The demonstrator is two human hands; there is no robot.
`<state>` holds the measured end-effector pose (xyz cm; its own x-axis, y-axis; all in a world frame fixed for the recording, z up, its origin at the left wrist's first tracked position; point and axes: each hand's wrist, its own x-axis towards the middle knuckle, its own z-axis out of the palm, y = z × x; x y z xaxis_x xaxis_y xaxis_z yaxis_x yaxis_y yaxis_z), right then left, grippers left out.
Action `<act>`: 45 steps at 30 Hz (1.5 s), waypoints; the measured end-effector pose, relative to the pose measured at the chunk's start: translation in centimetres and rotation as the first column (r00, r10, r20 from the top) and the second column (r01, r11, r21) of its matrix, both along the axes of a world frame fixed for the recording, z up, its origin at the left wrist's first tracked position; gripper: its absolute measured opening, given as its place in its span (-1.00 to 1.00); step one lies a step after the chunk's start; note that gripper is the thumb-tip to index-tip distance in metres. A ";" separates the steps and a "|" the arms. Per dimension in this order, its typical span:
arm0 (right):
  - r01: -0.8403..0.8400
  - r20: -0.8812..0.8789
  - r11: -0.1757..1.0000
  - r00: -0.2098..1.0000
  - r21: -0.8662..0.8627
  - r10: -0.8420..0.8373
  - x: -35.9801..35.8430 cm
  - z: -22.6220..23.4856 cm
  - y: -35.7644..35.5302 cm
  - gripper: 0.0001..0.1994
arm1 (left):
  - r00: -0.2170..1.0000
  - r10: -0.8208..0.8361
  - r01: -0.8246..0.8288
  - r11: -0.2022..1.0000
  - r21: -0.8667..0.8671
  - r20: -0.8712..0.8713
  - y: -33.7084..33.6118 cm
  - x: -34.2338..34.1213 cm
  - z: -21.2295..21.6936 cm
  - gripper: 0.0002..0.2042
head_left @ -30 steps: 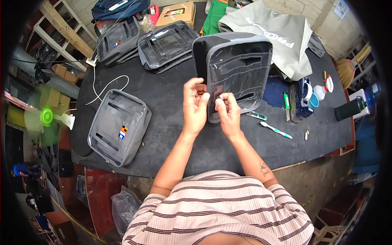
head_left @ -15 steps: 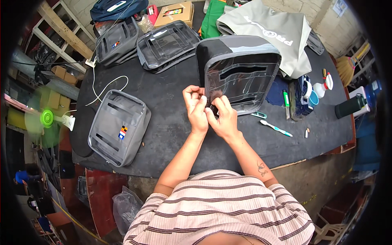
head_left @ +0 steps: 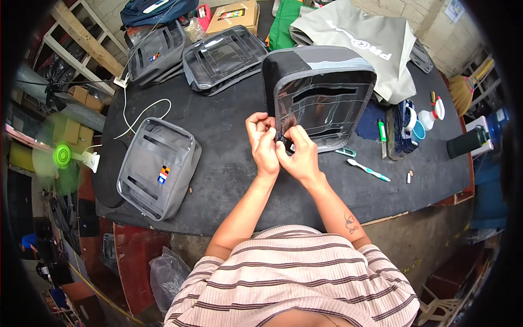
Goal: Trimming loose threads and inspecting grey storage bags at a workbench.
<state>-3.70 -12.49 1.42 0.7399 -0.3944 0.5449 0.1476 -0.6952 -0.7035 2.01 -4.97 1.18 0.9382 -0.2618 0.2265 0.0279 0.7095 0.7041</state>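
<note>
A grey and black bag with a clear plastic front panel (head_left: 321, 117) stands propped up on the table in front of me. At its lower left corner, my left hand (head_left: 264, 147) is closed, thumb and fingers pinching the bag's edge. Right beside it, my right hand (head_left: 298, 155) is closed too, its fingertips on a small black piece (head_left: 287, 143) at the same corner. What exactly that piece is, the fingers partly hide. A similar grey bag with a clear front (head_left: 158, 169) and a small coloured flag patch lies to the left.
Two more clear-fronted bags (head_left: 226, 57) rest at the back left, near a cardboard box (head_left: 233, 19). A large grey sheet (head_left: 359, 49) is heaped at the back right. To the right lie a toothbrush (head_left: 369, 170), a green cutter (head_left: 382, 136) and a spray bottle (head_left: 433, 114).
My right hand's fingers have curled in more, and a small black piece now shows at their tips. The propped bag has barely shifted.
</note>
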 end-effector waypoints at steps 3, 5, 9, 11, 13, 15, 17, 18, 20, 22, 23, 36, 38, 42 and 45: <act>-0.025 -0.076 0.999 0.997 -0.044 0.021 -0.4 0.8 -0.2 -0.79 | 1.000 0.005 -0.005 1.000 0.010 0.002 0.1 0.3 -0.3 -0.66; -0.046 -0.134 0.996 0.990 -0.079 0.035 -0.4 0.8 -0.4 -0.79 | 1.000 0.006 -0.006 1.000 0.014 0.000 0.1 0.4 -0.4 -0.67; -0.065 -0.037 0.998 0.997 -0.012 0.064 -0.2 0.2 -0.5 -0.78 | 1.000 -0.006 0.006 0.999 -0.035 -0.015 0.0 0.3 -0.5 -0.72; -0.054 -0.028 0.998 0.998 -0.011 0.054 -0.3 0.3 -0.4 -0.79 | 1.000 -0.018 0.017 0.998 -0.061 -0.017 0.0 0.4 -0.6 -0.73; -0.050 -0.039 0.999 0.998 -0.002 0.050 -0.3 0.3 -0.3 -0.79 | 1.000 -0.016 0.016 0.997 -0.072 -0.008 0.0 0.3 -0.5 -0.74; -0.051 -0.032 0.999 0.998 -0.002 0.051 -0.4 0.4 -0.2 -0.80 | 1.000 -0.012 0.012 0.998 -0.069 -0.009 0.0 0.3 -0.4 -0.74; -0.053 -0.026 0.999 0.998 -0.003 0.053 -0.5 0.5 -0.1 -0.81 | 1.000 -0.009 0.008 0.998 -0.067 -0.012 0.0 0.2 -0.4 -0.73; -0.054 -0.032 0.999 0.998 -0.005 0.054 -0.5 0.5 -0.1 -0.80 | 1.000 -0.010 0.009 0.997 -0.074 -0.008 0.0 0.2 -0.4 -0.73; -0.055 -0.039 0.998 0.998 -0.006 0.055 -0.5 0.4 0.0 -0.80 | 1.000 -0.010 0.009 0.997 -0.079 -0.007 0.1 0.2 -0.5 -0.73; -0.072 -0.013 0.997 0.997 0.009 0.072 -0.4 0.1 -0.1 -0.79 | 1.000 -0.024 0.025 0.995 -0.097 0.015 0.1 0.2 -0.4 -0.74; -0.071 -0.014 0.997 0.997 0.010 0.072 -0.3 -0.2 -0.3 -0.79 | 1.000 -0.024 0.025 0.995 -0.096 0.014 0.2 0.2 -0.5 -0.74; 0.402 0.113 0.900 0.899 0.168 -0.422 -7.2 -3.4 -9.8 -0.78 | 0.868 0.245 -0.461 0.718 0.521 0.431 3.8 4.0 0.0 -0.77; 0.577 -0.100 0.817 0.813 0.006 -0.573 -9.2 -4.3 -13.0 -0.73 | 0.925 0.178 -0.357 0.715 0.601 0.337 5.4 6.3 -0.6 -0.76; 0.625 -0.058 0.586 0.656 -0.516 -0.752 -10.0 -5.3 -14.5 -0.72 | 0.810 0.198 -0.586 0.235 0.775 0.552 6.3 7.5 -2.6 -0.50; 0.553 -0.088 0.731 0.771 -0.399 -0.631 -8.5 -4.2 -12.8 -0.76 | 0.521 0.080 -0.851 0.131 0.509 0.850 4.3 4.4 1.4 -0.49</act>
